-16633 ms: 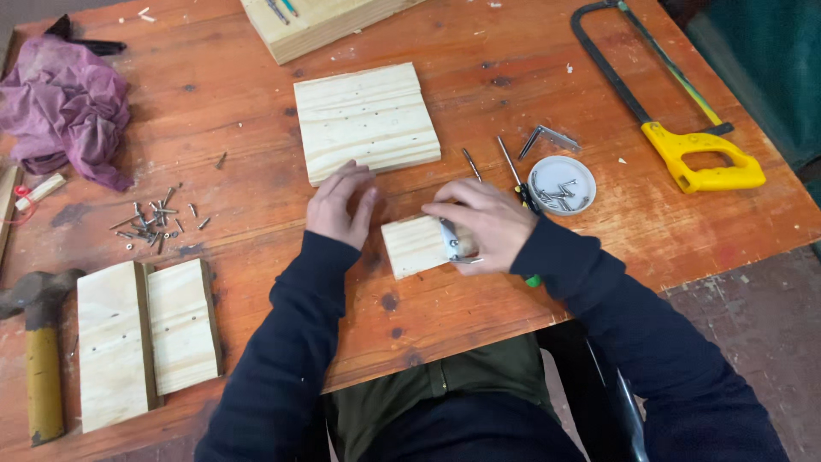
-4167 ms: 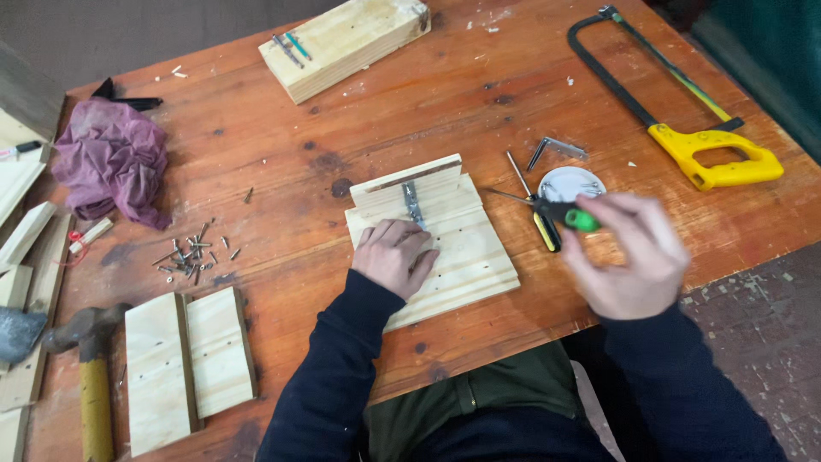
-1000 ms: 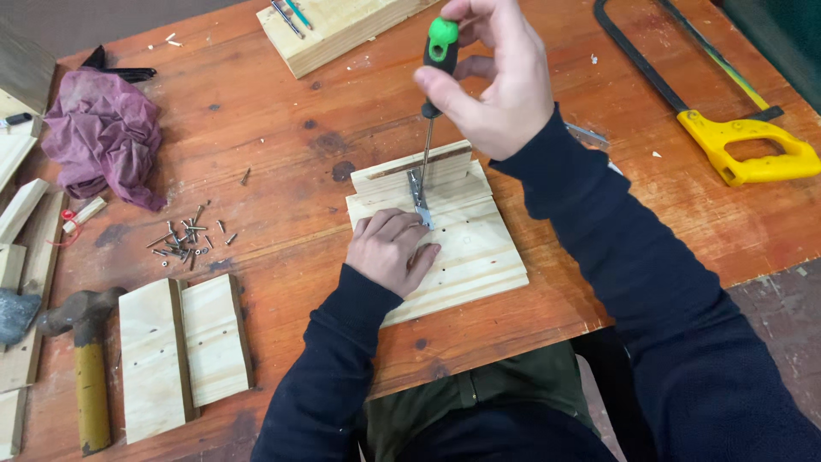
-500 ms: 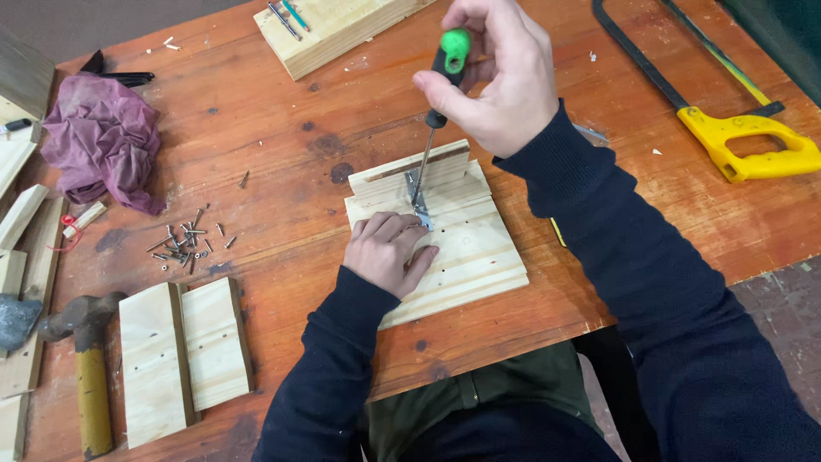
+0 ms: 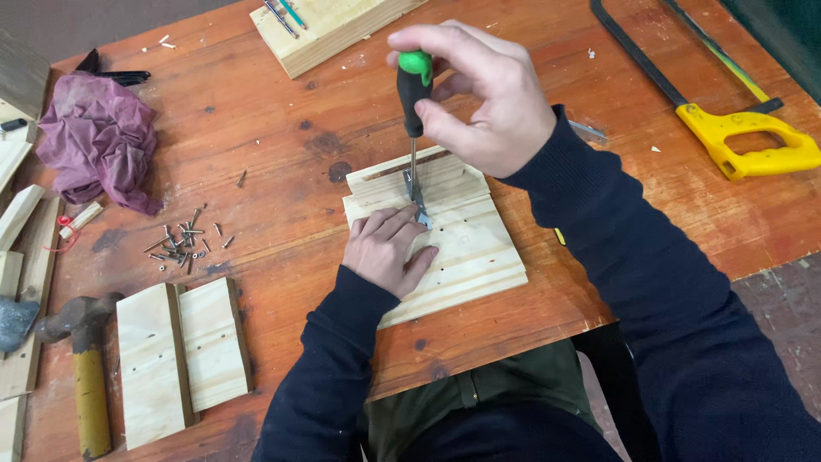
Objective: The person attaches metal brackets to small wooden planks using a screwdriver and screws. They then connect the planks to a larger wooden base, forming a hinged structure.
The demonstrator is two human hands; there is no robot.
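Right hand (image 5: 483, 98): grip closed around the black-and-green handle of a screwdriver (image 5: 413, 94), held upright, shaft pointed down. Tip is set on a small metal bracket (image 5: 416, 198) on top of the pale wooden panel (image 5: 445, 235).

Left hand (image 5: 389, 248): pressed flat on the panel, fingers spread, fingertips just beside the bracket. Grip not closed on anything; the panel is only pinned down.

The panel is placed near the middle of the reddish wooden surface (image 5: 274, 145), close to the front edge, slightly turned. A strip of wood is seen along its far edge; small holes are visible in its face.

Other items on the surface:
- Loose screws (image 5: 184, 241) scattered in a small pile left of the panel, not held in any container.
- A second pair of joined boards (image 5: 182, 351) laid at front left.
- A hammer (image 5: 81, 359) laid at the left edge, yellowish handle toward the front.
- A purple rag (image 5: 98, 141) bunched at far left.
- A yellow-handled hacksaw (image 5: 727, 128) laid at far right, well apart from the panel.
- A wooden block (image 5: 333, 30) at the far edge, with a couple of thin tools rested on top.
- Wood offcuts (image 5: 17, 222) stacked along the left edge.

No container is visible in this view.
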